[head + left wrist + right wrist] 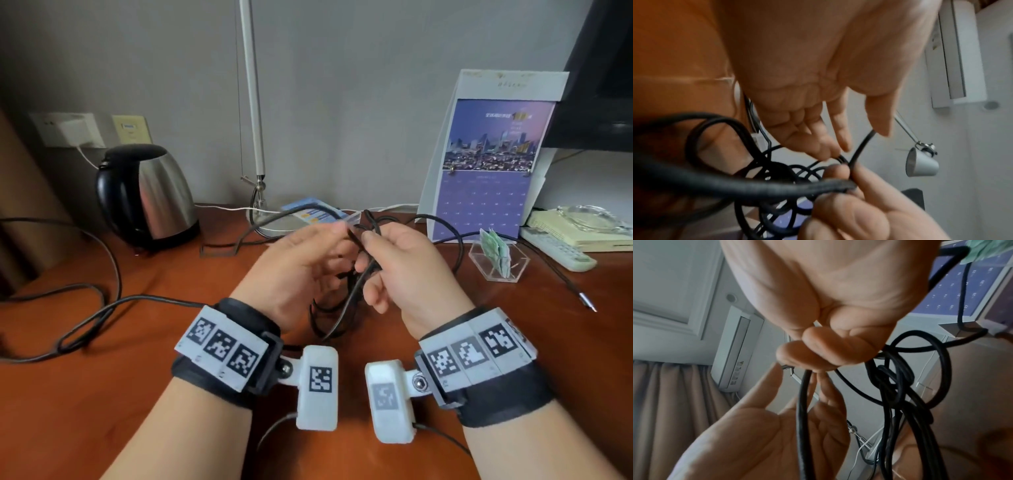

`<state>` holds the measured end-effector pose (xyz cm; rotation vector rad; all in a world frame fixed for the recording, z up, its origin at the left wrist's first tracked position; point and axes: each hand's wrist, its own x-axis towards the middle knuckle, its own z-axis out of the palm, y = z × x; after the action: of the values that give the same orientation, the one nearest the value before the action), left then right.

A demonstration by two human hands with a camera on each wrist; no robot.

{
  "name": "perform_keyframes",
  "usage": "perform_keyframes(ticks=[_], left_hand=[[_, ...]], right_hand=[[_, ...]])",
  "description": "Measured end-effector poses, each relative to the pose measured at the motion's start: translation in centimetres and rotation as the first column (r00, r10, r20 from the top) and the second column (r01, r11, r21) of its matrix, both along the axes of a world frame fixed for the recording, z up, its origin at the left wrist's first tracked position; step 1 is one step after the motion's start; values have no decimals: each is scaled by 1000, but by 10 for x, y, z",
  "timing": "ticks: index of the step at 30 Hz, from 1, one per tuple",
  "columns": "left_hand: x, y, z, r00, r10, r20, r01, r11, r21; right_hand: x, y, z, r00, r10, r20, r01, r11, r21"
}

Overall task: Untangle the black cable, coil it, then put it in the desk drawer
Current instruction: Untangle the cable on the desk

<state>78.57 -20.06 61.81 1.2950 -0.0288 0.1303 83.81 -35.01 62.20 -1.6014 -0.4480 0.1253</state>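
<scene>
The black cable hangs in a tangled bunch between my two hands above the brown desk. One strand trails left across the desk, and another runs right to a metal plug. My right hand pinches the cable with curled fingers near the knot. My left hand faces it, fingers mostly straight, the tips touching the strands. In the left wrist view the thick cable leads to the right hand. In the right wrist view a strand crosses the left hand. No drawer is in view.
A steel kettle stands at the back left. Behind the hands is a lamp base, with a standing calendar to its right. At the right are a clear acrylic holder, a remote and a notepad.
</scene>
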Motion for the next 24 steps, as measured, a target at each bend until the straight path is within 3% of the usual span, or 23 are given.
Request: perform_keyframes(ticks=[3,5,7,9,11,13,15,18,20,22,24], left_hand=[[-3,-7,1,999,-10,37,11,1000,-14],[-2,-5,3,993,90,72,-90,996,-6],[0,1,5,966,219,135,-205,973,-111],[3,15,8,914,374,157,-300,885,-357],[6,34,8,860,499,109,-356,739,-571],[8,43,6,848,528,48,-378,665,-644],[10,36,3,881,471,29,-382,748,-543],[6,7,-1,956,291,37,-286,953,-105],[2,-8,-2,990,135,51,-138,988,66],[0,-11,-2,991,105,82,-113,989,96],[1,-6,1,970,197,145,-201,979,16]], right_hand=[[0,0,-1,1000,1,1,-1,1000,-24],[-3,0,1,1000,22,-22,-23,1000,-3],[-4,-1,2,999,34,-25,-34,999,0],[-3,-3,3,1000,16,-21,-16,1000,-16],[0,-5,2,1000,-11,-24,10,1000,-17],[2,-5,1,999,-27,-16,27,999,-24],[2,-3,0,999,-32,-7,32,999,-35],[1,-2,-1,1000,-20,-7,20,1000,-14],[1,-2,-1,1000,-16,-8,16,1000,-14],[0,-2,-1,1000,-5,-13,4,1000,-18],[-1,-2,0,1000,16,-13,-16,1000,-10]])
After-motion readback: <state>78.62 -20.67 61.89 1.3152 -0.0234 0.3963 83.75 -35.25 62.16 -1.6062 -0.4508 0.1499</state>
